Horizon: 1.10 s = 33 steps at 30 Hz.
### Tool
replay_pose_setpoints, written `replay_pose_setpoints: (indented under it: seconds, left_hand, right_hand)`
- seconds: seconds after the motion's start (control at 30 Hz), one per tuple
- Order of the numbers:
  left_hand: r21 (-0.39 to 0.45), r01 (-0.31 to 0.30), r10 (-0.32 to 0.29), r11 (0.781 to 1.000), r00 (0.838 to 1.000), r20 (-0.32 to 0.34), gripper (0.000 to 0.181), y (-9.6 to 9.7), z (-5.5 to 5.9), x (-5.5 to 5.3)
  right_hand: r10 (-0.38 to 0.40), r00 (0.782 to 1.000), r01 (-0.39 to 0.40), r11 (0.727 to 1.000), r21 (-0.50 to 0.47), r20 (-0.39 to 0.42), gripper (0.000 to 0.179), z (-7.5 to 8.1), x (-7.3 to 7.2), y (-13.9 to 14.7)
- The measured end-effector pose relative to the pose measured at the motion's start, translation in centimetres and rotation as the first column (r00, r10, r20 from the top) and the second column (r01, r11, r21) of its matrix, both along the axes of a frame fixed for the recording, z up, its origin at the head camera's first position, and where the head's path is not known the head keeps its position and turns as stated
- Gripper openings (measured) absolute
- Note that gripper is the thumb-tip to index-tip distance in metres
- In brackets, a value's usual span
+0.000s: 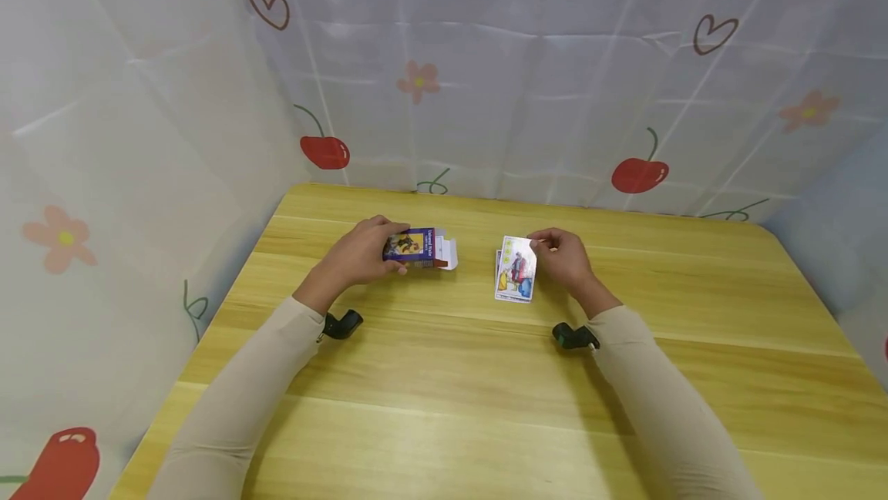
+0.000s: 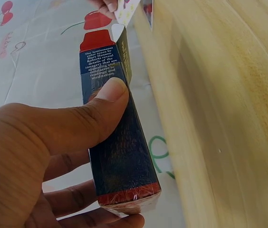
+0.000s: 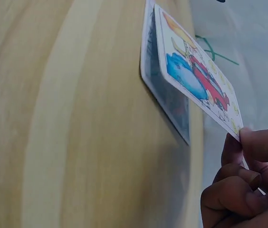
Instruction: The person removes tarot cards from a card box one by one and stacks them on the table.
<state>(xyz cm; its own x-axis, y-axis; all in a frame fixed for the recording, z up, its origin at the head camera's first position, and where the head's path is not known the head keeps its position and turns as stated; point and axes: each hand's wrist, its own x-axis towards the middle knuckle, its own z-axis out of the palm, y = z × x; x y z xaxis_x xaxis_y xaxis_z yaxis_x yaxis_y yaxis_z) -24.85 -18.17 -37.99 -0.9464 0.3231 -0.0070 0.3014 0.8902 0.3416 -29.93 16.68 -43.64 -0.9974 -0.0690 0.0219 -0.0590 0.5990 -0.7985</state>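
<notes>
The left hand (image 1: 359,253) grips a box (image 1: 411,244) (flap (image 1: 451,253) open), seemingly for steadiness; the right hand (image 1: 567,260) pinches a card (image 1: 516,265) edgewise.

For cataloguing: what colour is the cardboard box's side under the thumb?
Narrow side: mainly dark blue, best in left wrist view.

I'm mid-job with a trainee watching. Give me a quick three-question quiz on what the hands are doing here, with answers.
1. Which hand pinches the illustrated card?
2. True or false: the card box held in the left hand has an open end flap.
3. In the right wrist view, how does the pinched card sit against the lower card?
a) flat against it all over
b) angled away, its pinched end raised
c) wholly hidden under it

Key
1. The right hand.
2. True.
3. b
</notes>
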Motion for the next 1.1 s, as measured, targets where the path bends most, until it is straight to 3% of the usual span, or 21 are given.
replay_pose_setpoints:
  seconds: [0.3,0.73,1.1]
  left_hand:
    - [0.001,0.000,0.000,1.000,1.000,-0.002,0.073,0.0,-0.2,-0.1]
    - [0.006,0.003,-0.003,1.000,1.000,0.002,0.073,-0.1,-0.2,0.0]
    - [0.010,0.002,-0.002,1.000,1.000,0.014,0.073,-0.2,-0.4,-0.1]
  right_hand:
    - [0.053,0.999,-0.054,0.994,0.095,0.011,0.025,-0.8,-0.6,-0.6]
    - [-0.016,0.998,0.003,0.982,0.188,0.066,0.023,-1.4,-0.9,-1.3]
    - [-0.028,0.995,0.002,0.968,0.252,0.099,0.024,-1.0,-0.7,-1.9]
